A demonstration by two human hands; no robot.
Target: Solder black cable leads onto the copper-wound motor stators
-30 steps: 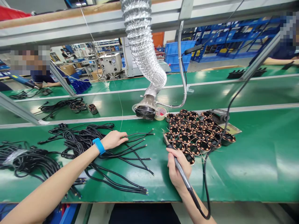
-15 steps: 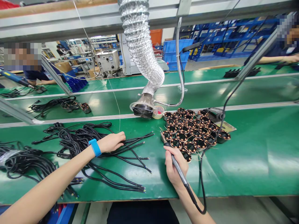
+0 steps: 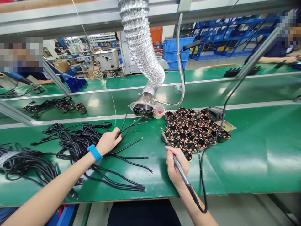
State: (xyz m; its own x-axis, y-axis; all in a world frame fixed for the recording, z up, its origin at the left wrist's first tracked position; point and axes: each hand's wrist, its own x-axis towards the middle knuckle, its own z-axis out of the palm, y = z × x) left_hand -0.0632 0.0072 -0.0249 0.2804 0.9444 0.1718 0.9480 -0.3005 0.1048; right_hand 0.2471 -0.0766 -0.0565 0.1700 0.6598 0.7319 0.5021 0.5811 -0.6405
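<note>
My left hand [image 3: 109, 140], with a blue band on its wrist, is closed around several black cables [image 3: 127, 128] whose ends stick up and out to the right. Under and beside it lies a heap of black cables [image 3: 75, 139], some with bare ends pointing toward the middle. My right hand [image 3: 177, 161] grips a soldering iron [image 3: 181, 171] like a pen. The iron's tip is at the left edge of a cluster of motor stators [image 3: 184, 128] with copper windings; whether it touches one I cannot tell. The iron's black cord loops up to the right.
A fume extraction hose [image 3: 152, 62] hangs over the green bench [image 3: 258, 150], with a tape roll [image 3: 158, 111] beside its mouth. A metal stand [image 3: 215, 113] sits behind the stators. Another cable bundle [image 3: 25, 164] lies far left. Two people work across the bench.
My left hand has shifted slightly left and raised several cables, so their ends now point up and away. My right hand with the soldering iron has stayed nearly still.
</note>
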